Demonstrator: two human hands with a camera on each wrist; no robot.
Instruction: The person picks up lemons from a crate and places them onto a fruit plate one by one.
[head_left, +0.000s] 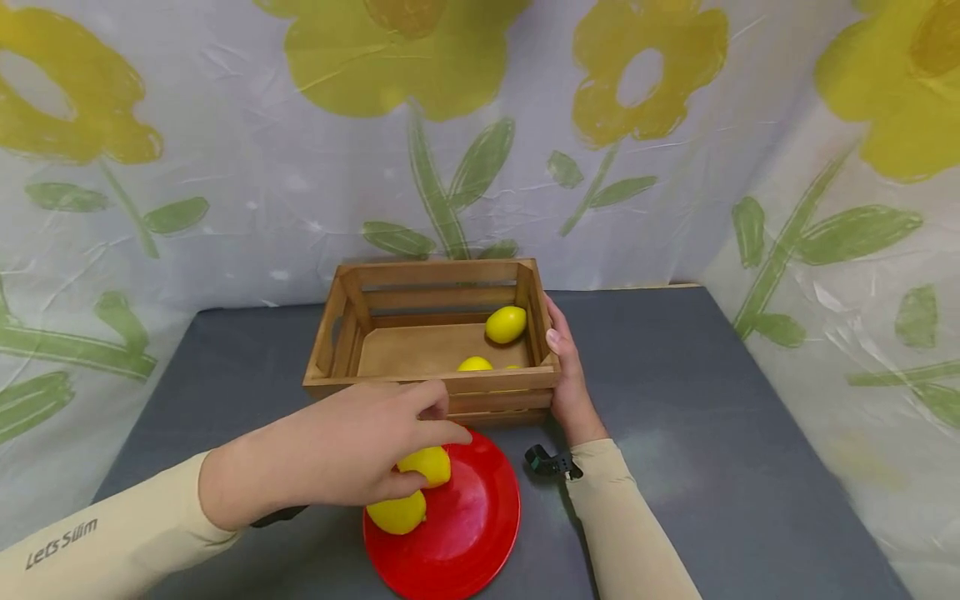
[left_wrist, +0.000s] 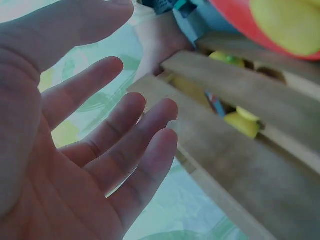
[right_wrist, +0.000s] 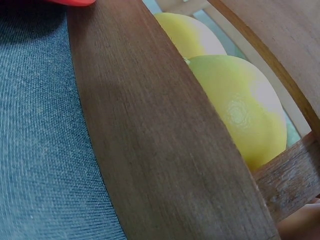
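Observation:
A wooden slatted crate [head_left: 431, 383] stands mid-table with three yellow lemons inside, one by the right wall [head_left: 506, 324] and another at the front [head_left: 475, 364]. In front of it lies a red plate [head_left: 472, 525] with two lemons [head_left: 427, 463] [head_left: 396, 512]. My left hand [head_left: 435, 433] hovers just over the upper plate lemon. The left wrist view shows this hand [left_wrist: 125, 130] with fingers spread and holding nothing, the crate [left_wrist: 250, 170] close behind. My right hand [head_left: 566, 367] rests against the crate's right wall, thumb along the rim. Crate slats [right_wrist: 160, 140] and a lemon [right_wrist: 240, 110] fill the right wrist view.
The grey table [head_left: 675, 400] spreads out on both sides of the crate. A flower-printed sheet [head_left: 300, 167] hangs behind and to the right. A small black camera mount [head_left: 547, 461] sits on my right wrist, close to the plate's edge.

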